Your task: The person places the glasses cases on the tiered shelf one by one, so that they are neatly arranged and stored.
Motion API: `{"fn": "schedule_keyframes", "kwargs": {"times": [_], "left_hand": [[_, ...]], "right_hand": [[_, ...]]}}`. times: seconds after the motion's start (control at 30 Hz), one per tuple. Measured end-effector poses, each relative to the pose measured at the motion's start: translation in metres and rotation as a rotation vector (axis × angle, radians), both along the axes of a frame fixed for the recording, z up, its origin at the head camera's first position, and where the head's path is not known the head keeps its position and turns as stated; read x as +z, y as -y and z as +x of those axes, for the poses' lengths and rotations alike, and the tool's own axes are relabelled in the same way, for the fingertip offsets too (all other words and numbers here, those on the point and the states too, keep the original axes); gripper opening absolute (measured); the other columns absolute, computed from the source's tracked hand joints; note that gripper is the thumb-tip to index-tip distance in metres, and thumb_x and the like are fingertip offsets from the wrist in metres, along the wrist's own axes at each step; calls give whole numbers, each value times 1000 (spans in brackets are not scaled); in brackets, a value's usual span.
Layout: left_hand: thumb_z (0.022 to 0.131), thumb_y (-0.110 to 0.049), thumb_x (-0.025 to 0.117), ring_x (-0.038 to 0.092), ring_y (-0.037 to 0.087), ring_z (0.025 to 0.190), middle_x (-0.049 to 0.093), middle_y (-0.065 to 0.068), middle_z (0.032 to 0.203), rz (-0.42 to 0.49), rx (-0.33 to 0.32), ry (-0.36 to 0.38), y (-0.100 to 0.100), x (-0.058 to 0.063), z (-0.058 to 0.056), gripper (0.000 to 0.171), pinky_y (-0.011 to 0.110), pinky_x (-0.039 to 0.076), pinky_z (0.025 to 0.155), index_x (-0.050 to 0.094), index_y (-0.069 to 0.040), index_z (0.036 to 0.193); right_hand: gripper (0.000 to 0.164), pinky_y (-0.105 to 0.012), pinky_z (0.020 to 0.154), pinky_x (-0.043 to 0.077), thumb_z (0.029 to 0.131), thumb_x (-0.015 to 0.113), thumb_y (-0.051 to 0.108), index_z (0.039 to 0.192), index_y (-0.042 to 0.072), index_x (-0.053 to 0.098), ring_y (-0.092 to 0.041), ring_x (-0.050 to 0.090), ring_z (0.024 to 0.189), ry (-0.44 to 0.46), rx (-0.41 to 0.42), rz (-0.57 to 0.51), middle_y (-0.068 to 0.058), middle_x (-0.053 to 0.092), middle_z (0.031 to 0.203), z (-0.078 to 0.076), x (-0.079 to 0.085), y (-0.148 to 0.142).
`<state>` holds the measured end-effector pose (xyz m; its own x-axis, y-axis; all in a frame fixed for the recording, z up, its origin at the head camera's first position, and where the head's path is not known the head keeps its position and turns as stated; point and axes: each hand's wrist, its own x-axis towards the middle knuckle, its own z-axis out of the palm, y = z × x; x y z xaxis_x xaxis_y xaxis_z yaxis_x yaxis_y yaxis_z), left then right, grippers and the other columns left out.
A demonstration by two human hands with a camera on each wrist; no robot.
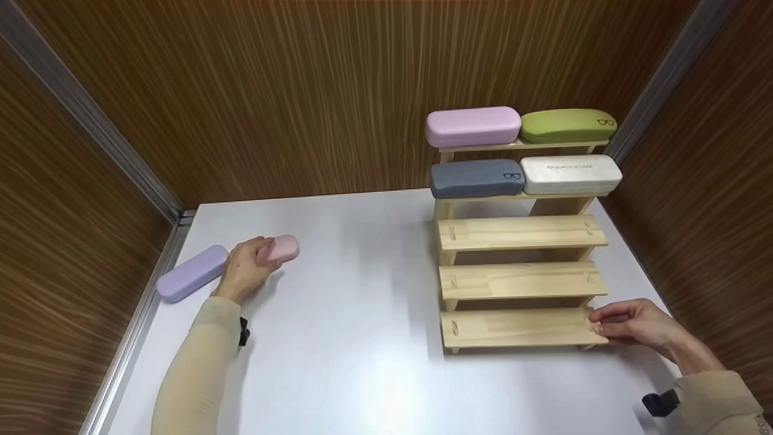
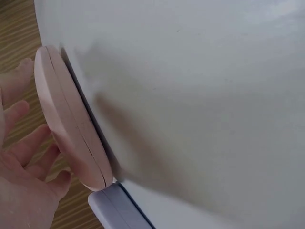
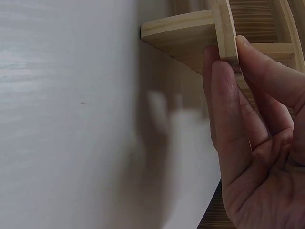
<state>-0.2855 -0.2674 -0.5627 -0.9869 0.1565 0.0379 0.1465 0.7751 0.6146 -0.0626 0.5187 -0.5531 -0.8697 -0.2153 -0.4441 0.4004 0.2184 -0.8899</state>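
Observation:
A pink glasses case [image 1: 284,247] lies on the white table at the left, partly covered by my left hand [image 1: 246,266]. In the left wrist view that hand has its fingers spread along the side of the pink case [image 2: 71,117], fingertips right at its edge. A lavender glasses case [image 1: 192,275] lies end to end with it. My right hand [image 1: 649,329] pinches the right end of the lowest step of a wooden tiered display stand [image 1: 522,329]. In the right wrist view its thumb and fingers hold the board's end [image 3: 224,33] from both sides.
On the stand's top step sit a pink case [image 1: 474,127] and a green case [image 1: 567,125]. Below them are a grey-blue case [image 1: 477,179] and a white case [image 1: 570,175]. Wood-patterned panels [image 1: 302,103] enclose the table [image 1: 356,272] at the back and sides.

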Motion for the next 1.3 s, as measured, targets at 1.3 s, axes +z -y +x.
{"fn": "schedule_keyframes", "kwargs": {"times": [1.3], "left_hand": [[96,1,72,45,58,157,52,33,168,-62,37,25,-1,-9,8,63,66,28,136,62,-3,159]], "right_hand": [[32,-17,80,65,105,72,-2,109,25,88,4,78,93,-5,2,10,14,87,103,1,-1,0]]}}
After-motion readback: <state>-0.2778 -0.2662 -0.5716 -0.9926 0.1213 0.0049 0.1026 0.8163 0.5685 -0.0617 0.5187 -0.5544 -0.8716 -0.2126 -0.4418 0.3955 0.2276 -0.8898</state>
